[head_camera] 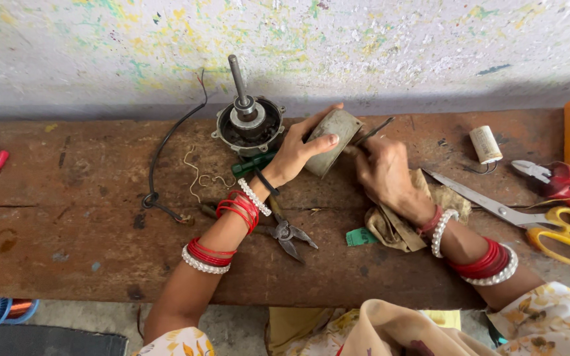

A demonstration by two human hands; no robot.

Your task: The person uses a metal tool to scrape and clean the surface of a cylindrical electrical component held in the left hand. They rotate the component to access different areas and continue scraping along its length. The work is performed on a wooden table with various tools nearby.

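1. Near the back edge of the wooden tabletop (87,217), the left hand (295,155) holds a grey metal block (333,140), its grip pressed together on the block with the thumb on the face and the fingers over the top edge.
2. At the block's right edge, the right hand (382,173) has its grip pinched around a thin dark tool (374,130) whose tip points up and away.
3. Just left of the block stands a small motor (251,125) with its shaft upright; a green-handled tool (253,163) lies under the left hand.
4. Pliers (288,232) lie below the left wrist, and a rag (397,221) lies under the right wrist.
5. Scissors with yellow handles (529,221) and a white cylinder (485,144) lie further right.
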